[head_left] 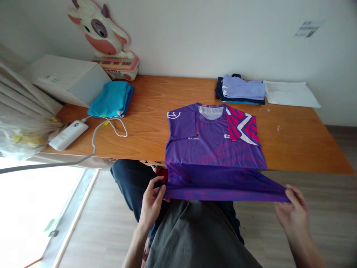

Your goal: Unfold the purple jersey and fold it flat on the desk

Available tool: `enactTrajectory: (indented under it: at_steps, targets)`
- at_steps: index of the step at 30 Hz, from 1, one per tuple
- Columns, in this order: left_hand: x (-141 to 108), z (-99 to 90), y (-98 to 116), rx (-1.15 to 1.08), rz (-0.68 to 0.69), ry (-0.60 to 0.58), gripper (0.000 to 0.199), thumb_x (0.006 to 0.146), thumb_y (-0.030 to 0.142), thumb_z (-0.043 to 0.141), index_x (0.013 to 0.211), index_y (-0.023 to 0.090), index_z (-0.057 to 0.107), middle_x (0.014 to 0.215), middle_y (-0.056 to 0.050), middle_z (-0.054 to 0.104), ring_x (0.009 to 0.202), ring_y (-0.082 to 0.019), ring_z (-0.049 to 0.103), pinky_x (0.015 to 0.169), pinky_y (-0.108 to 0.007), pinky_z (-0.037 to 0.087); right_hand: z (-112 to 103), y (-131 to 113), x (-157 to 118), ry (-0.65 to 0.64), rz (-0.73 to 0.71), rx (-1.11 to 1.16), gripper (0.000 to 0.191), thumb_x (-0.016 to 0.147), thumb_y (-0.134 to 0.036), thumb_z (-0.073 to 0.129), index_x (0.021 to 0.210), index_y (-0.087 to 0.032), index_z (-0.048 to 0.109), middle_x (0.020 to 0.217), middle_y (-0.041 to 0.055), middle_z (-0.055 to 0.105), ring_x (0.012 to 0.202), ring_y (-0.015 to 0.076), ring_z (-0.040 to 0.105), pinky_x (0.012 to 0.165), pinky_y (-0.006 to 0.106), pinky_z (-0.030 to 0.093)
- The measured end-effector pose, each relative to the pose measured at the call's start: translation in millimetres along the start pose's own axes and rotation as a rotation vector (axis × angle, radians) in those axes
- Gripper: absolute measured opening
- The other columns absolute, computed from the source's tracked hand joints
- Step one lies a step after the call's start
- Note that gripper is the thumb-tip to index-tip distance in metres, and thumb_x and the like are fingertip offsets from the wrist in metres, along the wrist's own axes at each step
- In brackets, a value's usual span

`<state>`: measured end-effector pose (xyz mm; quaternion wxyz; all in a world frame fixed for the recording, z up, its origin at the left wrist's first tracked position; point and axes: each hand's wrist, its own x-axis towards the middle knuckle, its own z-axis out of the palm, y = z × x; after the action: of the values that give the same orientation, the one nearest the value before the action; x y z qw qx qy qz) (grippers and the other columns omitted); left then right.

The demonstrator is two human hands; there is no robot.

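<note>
A purple T-shirt (212,152) with one pink-and-white patterned sleeve lies collar-away on the wooden table, its lower part hanging over the front edge. Both sleeves are laid inward over the body. My left hand (153,199) pinches the left end of the hem, near my knee. At the opposite end, my right hand (294,208) grips the hem's right corner between thumb and fingers. Between the two hands the hem is stretched nearly straight above my lap.
On the wooden table (301,145) are folded blue clothes (111,98), a folded lavender-and-dark stack (244,89), a white plastic sheet (291,93), a white box (69,80), a cow toy keyboard (117,63) and a white power bank (68,134). A grey cable (93,147) crosses the front edge.
</note>
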<state>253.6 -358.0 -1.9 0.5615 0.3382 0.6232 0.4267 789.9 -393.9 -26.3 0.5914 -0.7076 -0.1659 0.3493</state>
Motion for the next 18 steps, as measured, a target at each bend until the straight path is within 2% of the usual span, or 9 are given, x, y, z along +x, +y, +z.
enactTrajectory:
  at_steps: [2, 3, 4, 6, 8, 10, 13, 16, 18]
  targets:
    - [-2, -5.9, 20, -0.138, 0.008, -0.069, 0.035, 0.096, 0.05, 0.083, 0.118, 0.024, 0.074, 0.075, 0.0, 0.076, 0.062, -0.018, 0.073, 0.065, -0.03, 0.064, 2, -27, 4, 0.016, -0.088, 0.012, 0.017, 0.08, -0.046, 0.088, 0.094, -0.055, 0.084, 0.117, -0.002, 0.082, 0.099, 0.0316, 0.081, 0.078, 0.055, 0.069]
    - [-3, -10.2, 29, -0.202, 0.029, -0.101, 0.029, 0.097, 0.048, 0.083, 0.111, 0.023, 0.076, 0.079, -0.002, 0.077, 0.066, -0.019, 0.075, 0.067, -0.03, 0.065, 3, -40, 6, -0.011, -0.126, 0.009, 0.012, 0.083, -0.048, 0.083, 0.092, -0.057, 0.085, 0.12, 0.0004, 0.082, 0.113, 0.0357, 0.079, 0.086, 0.061, 0.068]
    - [-4, -15.0, 38, -0.255, 0.063, -0.131, 0.027, 0.096, 0.046, 0.083, 0.109, 0.022, 0.078, 0.084, -0.005, 0.08, 0.071, -0.021, 0.078, 0.071, -0.031, 0.067, 5, -52, 8, -0.061, -0.158, -0.005, 0.014, 0.084, -0.051, 0.078, 0.094, -0.058, 0.085, 0.123, 0.0029, 0.082, 0.123, 0.0388, 0.076, 0.093, 0.067, 0.065]
    - [-2, -23.9, 52, -0.317, 0.156, -0.182, 0.033, 0.092, 0.042, 0.086, 0.118, 0.023, 0.081, 0.102, -0.01, 0.085, 0.089, -0.027, 0.083, 0.082, -0.037, 0.07, 11, -71, 14, -0.163, -0.228, -0.029, 0.029, 0.08, -0.05, 0.075, 0.106, -0.06, 0.085, 0.127, 0.0076, 0.081, 0.13, 0.0443, 0.073, 0.102, 0.076, 0.059]
    - [8, -28.0, 65, -0.292, 0.221, -0.211, 0.046, 0.088, 0.038, 0.09, 0.13, 0.024, 0.08, 0.118, -0.013, 0.085, 0.104, -0.031, 0.084, 0.092, -0.041, 0.071, 22, -86, 23, -0.2, -0.316, -0.033, 0.047, 0.07, -0.039, 0.081, 0.113, -0.057, 0.086, 0.121, 0.0099, 0.082, 0.121, 0.0462, 0.077, 0.106, 0.078, 0.056]
    - [26, -24.8, 80, -0.181, 0.254, -0.169, 0.048, 0.087, 0.033, 0.092, 0.133, 0.024, 0.08, 0.121, -0.012, 0.085, 0.105, -0.029, 0.085, 0.094, -0.039, 0.071, 38, -99, 38, -0.163, -0.422, -0.018, 0.051, 0.064, -0.03, 0.086, 0.11, -0.051, 0.088, 0.107, 0.0093, 0.082, 0.104, 0.0427, 0.081, 0.104, 0.075, 0.058]
    - [60, -9.6, 110, -0.003, 0.365, -0.028, 0.035, 0.089, 0.034, 0.092, 0.12, 0.021, 0.084, 0.11, -0.01, 0.087, 0.093, -0.025, 0.085, 0.088, -0.035, 0.071, 65, -119, 65, -0.104, -0.549, 0.051, 0.036, 0.065, -0.03, 0.09, 0.099, -0.042, 0.089, 0.089, 0.0065, 0.079, 0.079, 0.0335, 0.079, 0.087, 0.065, 0.062]
    - [87, 5.0, 140, 0.061, 0.548, 0.099, 0.026, 0.093, 0.04, 0.089, 0.107, 0.019, 0.086, 0.096, -0.008, 0.086, 0.084, -0.023, 0.083, 0.082, -0.035, 0.071, 85, -137, 88, -0.127, -0.604, 0.133, 0.024, 0.07, -0.037, 0.09, 0.094, -0.033, 0.088, 0.083, 0.0082, 0.079, 0.07, 0.0302, 0.077, 0.068, 0.052, 0.06]
    - [98, 9.7, 153, 0.101, 0.684, 0.196, 0.021, 0.095, 0.04, 0.086, 0.105, 0.021, 0.088, 0.09, -0.005, 0.084, 0.082, -0.021, 0.08, 0.083, -0.036, 0.069, 91, -145, 97, -0.127, -0.655, 0.181, 0.023, 0.07, -0.039, 0.089, 0.091, -0.028, 0.087, 0.079, 0.0087, 0.078, 0.066, 0.03, 0.076, 0.063, 0.049, 0.058]
